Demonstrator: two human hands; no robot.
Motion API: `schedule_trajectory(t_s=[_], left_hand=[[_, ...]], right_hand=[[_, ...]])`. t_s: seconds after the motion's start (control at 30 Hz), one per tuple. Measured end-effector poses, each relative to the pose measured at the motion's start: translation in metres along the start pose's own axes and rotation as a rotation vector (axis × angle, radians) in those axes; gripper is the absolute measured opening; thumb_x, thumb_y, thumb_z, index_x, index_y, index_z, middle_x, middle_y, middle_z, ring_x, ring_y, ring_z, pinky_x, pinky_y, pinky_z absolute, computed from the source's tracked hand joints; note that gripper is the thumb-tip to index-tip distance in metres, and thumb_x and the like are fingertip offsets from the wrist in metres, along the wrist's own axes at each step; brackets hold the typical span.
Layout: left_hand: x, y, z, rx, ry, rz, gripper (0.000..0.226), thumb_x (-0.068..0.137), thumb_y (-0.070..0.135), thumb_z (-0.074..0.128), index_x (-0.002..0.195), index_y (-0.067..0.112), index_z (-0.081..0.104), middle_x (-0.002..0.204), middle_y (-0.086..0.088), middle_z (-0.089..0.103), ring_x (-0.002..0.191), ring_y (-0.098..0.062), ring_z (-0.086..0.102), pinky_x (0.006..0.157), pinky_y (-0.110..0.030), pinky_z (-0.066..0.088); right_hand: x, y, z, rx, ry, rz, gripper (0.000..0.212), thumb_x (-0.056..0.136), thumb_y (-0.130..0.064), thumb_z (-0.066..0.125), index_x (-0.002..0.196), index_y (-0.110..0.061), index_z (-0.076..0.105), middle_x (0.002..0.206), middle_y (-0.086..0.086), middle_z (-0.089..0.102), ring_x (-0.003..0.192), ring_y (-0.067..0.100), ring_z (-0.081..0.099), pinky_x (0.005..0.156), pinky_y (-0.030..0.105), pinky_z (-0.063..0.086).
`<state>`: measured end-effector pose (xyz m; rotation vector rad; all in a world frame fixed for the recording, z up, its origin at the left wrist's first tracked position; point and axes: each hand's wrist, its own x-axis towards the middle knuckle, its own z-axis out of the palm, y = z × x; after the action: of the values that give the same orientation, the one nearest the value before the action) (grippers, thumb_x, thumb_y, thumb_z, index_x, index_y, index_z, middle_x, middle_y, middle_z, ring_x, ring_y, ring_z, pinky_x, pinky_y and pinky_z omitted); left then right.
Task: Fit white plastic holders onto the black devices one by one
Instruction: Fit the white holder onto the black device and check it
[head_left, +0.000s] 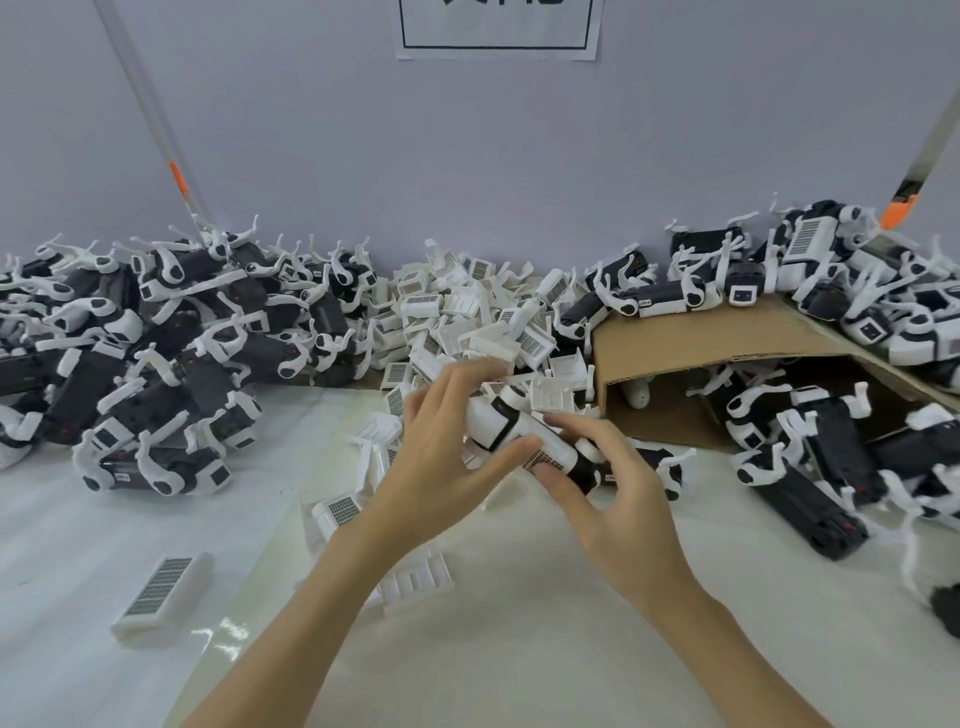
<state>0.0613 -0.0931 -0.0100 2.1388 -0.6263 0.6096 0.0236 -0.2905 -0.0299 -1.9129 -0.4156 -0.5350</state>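
Both hands are held together over the table (519, 649), w/ one device (587, 470) gripped between them. The left hand (436, 467) is curled round its white end, thumb laid along the holder (540, 447) that's sitting on it. The right hand (613, 499) is pinching the black end, fingers bent round from the right.

Nearer than the left hand and off to its left, a loose holder w/ a grid label (163, 597) is lying flat; another loose one (415, 582) is partly hidden under the left forearm.

Just behind the hands a holder heap (467, 312) is piled vs the wall. Far left of the left hand there's a stack of devices (156, 353). Right of the right hand more devices (810, 457) are spilled in and around a cardboard box (701, 338), some on top of it.
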Motion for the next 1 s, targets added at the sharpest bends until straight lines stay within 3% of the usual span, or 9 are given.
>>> schedule_trajectory(t_s=[0.13, 0.23, 0.3, 0.5, 0.57, 0.67, 0.77, 0.87, 1.0], left_hand=[[0.002, 0.000, -0.005, -0.034, 0.007, 0.023, 0.042, 0.085, 0.065, 0.072, 0.120, 0.043, 0.064, 0.124, 0.025, 0.058, 0.127, -0.007, 0.044, 0.112, -0.031, 0.032], [-0.001, 0.001, -0.010, -0.143, -0.080, -0.090, 0.037, 0.078, 0.072, 0.072, 0.112, 0.061, 0.063, 0.120, 0.030, 0.060, 0.123, -0.005, 0.048, 0.104, -0.017, 0.031], [-0.001, 0.003, -0.009, -0.138, -0.087, -0.084, 0.038, 0.078, 0.071, 0.072, 0.111, 0.052, 0.065, 0.116, 0.027, 0.062, 0.120, -0.007, 0.052, 0.100, -0.014, 0.030], [-0.001, 0.005, -0.009, -0.241, -0.131, -0.134, 0.039, 0.084, 0.057, 0.080, 0.109, 0.027, 0.072, 0.106, 0.008, 0.069, 0.111, -0.010, 0.061, 0.104, -0.048, 0.045], [-0.002, 0.005, -0.007, -0.097, -0.045, -0.108, 0.043, 0.081, 0.069, 0.073, 0.101, 0.031, 0.073, 0.097, 0.014, 0.067, 0.109, 0.009, 0.051, 0.103, -0.045, 0.040], [-0.002, 0.003, -0.005, 0.147, 0.006, 0.036, 0.056, 0.082, 0.077, 0.066, 0.113, 0.030, 0.065, 0.106, 0.022, 0.062, 0.110, 0.005, 0.049, 0.102, -0.035, 0.036], [-0.003, 0.001, -0.007, -0.062, -0.191, 0.008, 0.072, 0.082, 0.066, 0.079, 0.137, 0.031, 0.051, 0.128, 0.021, 0.062, 0.122, -0.008, 0.059, 0.103, -0.026, 0.043], [-0.004, 0.004, -0.004, -0.279, -0.231, -0.062, 0.065, 0.081, 0.045, 0.090, 0.132, 0.027, 0.054, 0.116, 0.010, 0.073, 0.111, -0.020, 0.071, 0.093, -0.033, 0.057], [-0.004, 0.004, 0.008, -0.351, -0.156, -0.145, 0.059, 0.078, 0.053, 0.089, 0.123, 0.033, 0.056, 0.106, 0.007, 0.075, 0.091, -0.021, 0.073, 0.081, -0.043, 0.059]], right_hand=[[0.000, 0.000, -0.003, -0.146, 0.101, -0.080, 0.057, 0.092, -0.044, 0.075, 0.144, -0.028, 0.056, 0.127, -0.011, 0.065, 0.125, 0.012, 0.056, 0.098, 0.007, 0.038], [0.000, 0.000, -0.007, -0.169, 0.068, -0.124, 0.056, 0.097, -0.042, 0.073, 0.147, -0.029, 0.053, 0.127, -0.015, 0.065, 0.128, 0.010, 0.057, 0.101, 0.010, 0.040], [0.001, 0.000, -0.007, -0.147, 0.037, -0.146, 0.051, 0.099, -0.036, 0.069, 0.147, -0.028, 0.052, 0.125, -0.014, 0.067, 0.126, 0.011, 0.061, 0.102, 0.017, 0.045], [0.002, -0.003, -0.005, -0.116, 0.017, -0.114, 0.035, 0.101, -0.038, 0.063, 0.135, -0.032, 0.054, 0.106, -0.015, 0.068, 0.105, 0.017, 0.067, 0.086, 0.027, 0.053], [0.002, -0.004, -0.006, -0.023, -0.021, -0.064, 0.036, 0.103, -0.031, 0.064, 0.137, -0.029, 0.051, 0.103, -0.013, 0.072, 0.105, 0.016, 0.069, 0.092, 0.025, 0.052], [0.004, -0.005, -0.005, 0.121, -0.071, 0.056, 0.044, 0.102, -0.023, 0.062, 0.142, -0.025, 0.045, 0.098, -0.007, 0.076, 0.100, 0.010, 0.070, 0.090, 0.019, 0.049], [0.006, -0.008, -0.004, 0.422, -0.027, 0.312, 0.032, 0.108, -0.022, 0.054, 0.139, -0.027, 0.052, 0.101, 0.005, 0.079, 0.091, 0.016, 0.075, 0.082, 0.026, 0.057], [0.010, -0.009, -0.009, 0.602, -0.096, 0.539, 0.026, 0.111, -0.022, 0.047, 0.128, -0.024, 0.066, 0.107, 0.014, 0.077, 0.082, 0.028, 0.073, 0.079, 0.041, 0.058], [0.008, -0.007, -0.009, 0.472, -0.072, 0.424, 0.027, 0.112, -0.027, 0.045, 0.133, -0.030, 0.061, 0.111, -0.002, 0.077, 0.101, 0.019, 0.075, 0.091, 0.034, 0.058]])
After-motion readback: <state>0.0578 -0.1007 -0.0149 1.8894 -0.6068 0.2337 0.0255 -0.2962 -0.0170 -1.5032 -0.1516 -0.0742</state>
